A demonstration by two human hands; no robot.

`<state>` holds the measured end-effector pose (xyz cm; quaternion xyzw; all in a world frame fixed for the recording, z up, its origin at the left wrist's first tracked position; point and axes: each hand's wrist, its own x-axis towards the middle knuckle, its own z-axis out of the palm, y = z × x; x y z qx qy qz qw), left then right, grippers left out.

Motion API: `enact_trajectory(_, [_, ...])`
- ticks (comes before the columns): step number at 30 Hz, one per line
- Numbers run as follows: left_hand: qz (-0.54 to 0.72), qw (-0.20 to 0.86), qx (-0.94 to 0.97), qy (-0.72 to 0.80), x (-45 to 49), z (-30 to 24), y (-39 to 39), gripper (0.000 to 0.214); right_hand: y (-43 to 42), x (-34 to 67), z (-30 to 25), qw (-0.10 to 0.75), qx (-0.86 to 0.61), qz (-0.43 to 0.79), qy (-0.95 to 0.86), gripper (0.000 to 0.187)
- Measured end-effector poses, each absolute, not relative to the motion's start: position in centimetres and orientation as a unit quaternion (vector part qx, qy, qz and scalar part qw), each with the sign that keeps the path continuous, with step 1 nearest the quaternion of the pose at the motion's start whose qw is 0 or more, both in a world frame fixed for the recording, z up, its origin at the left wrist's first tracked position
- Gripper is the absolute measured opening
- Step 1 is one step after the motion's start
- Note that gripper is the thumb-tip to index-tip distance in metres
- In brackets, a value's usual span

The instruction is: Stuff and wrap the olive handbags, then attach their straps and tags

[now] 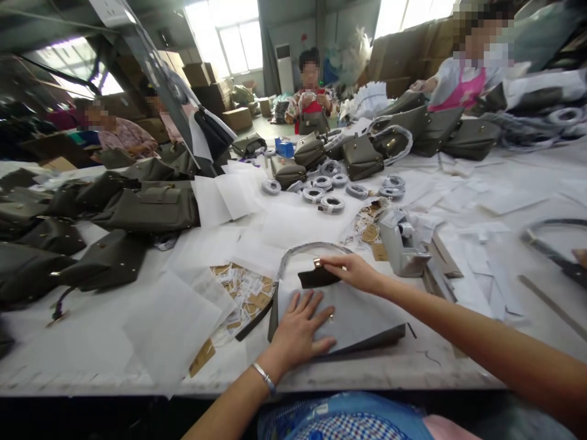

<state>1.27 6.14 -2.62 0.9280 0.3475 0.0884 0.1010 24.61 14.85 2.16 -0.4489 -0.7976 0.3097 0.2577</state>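
In front of me on the table lies a dark olive handbag (385, 335), its front covered by a white paper sheet (362, 311). My left hand (300, 327) rests flat on the sheet with fingers spread. Above it, my right hand (351, 270) pinches the metal clasp end of the bag's dark flap (316, 278), which is folded up over the sheet. A wrapped handle (305, 246) arches behind the flap. Just beyond my left fingertips a small metal stud (331, 317) shows at the sheet. A dark strap (254, 322) sticks out on the bag's left.
Paper sheets (172, 324) and a pile of tags (243, 290) lie left. A tape dispenser (403, 241) stands beyond my right forearm. Wrapped strap coils (331, 204) and several olive bags (156, 208) cover the far and left table. Co-workers (312, 101) are around the table.
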Motion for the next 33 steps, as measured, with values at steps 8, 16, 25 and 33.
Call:
enact_trajectory(8, [0.183,0.096,0.914,0.348,1.4,-2.9,5.3,0.064,7.5,27.3,-0.6,0.199,-0.300,0.320,-0.876,0.058])
enact_trajectory(16, [0.225,0.071,0.947,0.217,0.9,-3.7,4.1,0.033,7.3,26.8,-2.1,0.188,-0.280,0.276,-0.900,0.039])
enact_trajectory(25, [0.193,0.077,0.961,0.181,1.1,-3.9,4.5,0.025,8.1,24.7,0.3,0.145,-0.241,0.187,-0.941,0.024])
enact_trajectory(33, [0.191,0.064,0.964,0.172,0.9,-5.1,4.7,0.028,8.3,23.5,1.4,0.077,-0.259,0.153,-0.950,0.017])
